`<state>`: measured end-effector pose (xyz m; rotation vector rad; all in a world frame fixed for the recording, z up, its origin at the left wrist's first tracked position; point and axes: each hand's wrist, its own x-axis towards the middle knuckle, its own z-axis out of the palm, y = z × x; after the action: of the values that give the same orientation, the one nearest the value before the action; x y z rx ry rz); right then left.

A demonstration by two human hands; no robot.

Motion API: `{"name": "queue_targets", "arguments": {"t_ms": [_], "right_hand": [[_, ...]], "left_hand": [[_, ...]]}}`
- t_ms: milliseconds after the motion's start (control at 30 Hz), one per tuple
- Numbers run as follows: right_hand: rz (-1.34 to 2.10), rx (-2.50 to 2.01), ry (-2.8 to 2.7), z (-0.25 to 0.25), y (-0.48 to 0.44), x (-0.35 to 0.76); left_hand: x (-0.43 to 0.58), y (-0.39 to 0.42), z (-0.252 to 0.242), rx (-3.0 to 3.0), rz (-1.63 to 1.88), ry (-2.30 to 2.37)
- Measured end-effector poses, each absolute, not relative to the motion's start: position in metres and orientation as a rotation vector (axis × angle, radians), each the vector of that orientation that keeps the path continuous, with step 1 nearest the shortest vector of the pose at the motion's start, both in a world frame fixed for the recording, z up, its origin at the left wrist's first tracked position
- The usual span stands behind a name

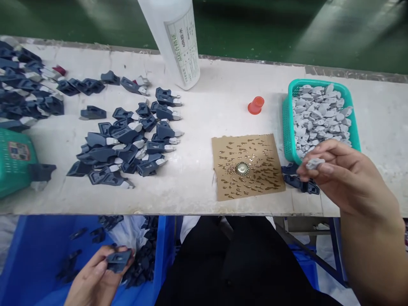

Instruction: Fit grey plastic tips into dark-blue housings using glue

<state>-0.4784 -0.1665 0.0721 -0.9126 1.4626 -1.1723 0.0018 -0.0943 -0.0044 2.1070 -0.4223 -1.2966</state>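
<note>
My right hand [342, 176] hovers over the table's right side, its fingertips pinching a small grey plastic piece [315, 162]. It is just in front of a teal basket [288, 127] full of the same grey pieces. My left hand [95, 274] is down below the table edge over a blue bin [38, 255], with its fingers closed on a dark blue plastic part [118, 259]. A brown cardboard square [247, 165] spotted with glue drops, with a small round metal cap [242, 168] at its middle, lies between the hands on the table.
Many assembled dark blue parts with grey tips [127, 140] cover the table's left half. A tall white bottle [174, 38] stands at the back, an orange cap [256, 105] beside it. A green box [15, 163] sits at the left edge. A few dark parts [299, 182] lie under my right hand.
</note>
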Motion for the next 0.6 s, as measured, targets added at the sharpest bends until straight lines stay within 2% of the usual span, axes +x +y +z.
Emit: {"name": "queue_targets", "arguments": {"t_ms": [167, 367, 500, 600], "right_hand": [[-1.112, -1.092, 1.479, 0.074, -0.164, -0.46], [-1.04, -1.294, 1.48, 0.076, -0.159, -0.456], [-0.988, -1.291, 1.659, 0.075, -0.156, -0.449], [-1.052, -1.277, 1.678, 0.073, -0.155, -0.442]], "left_hand": [[-0.07, -0.118, 0.002, 1.447, -1.541, -0.226], [-0.137, -0.144, 0.014, 0.943, -1.938, -0.456], [-0.15, -0.157, 0.022, 0.885, -2.006, -0.536], [-0.156, -0.164, 0.019, 0.904, -1.927, -0.642]]}}
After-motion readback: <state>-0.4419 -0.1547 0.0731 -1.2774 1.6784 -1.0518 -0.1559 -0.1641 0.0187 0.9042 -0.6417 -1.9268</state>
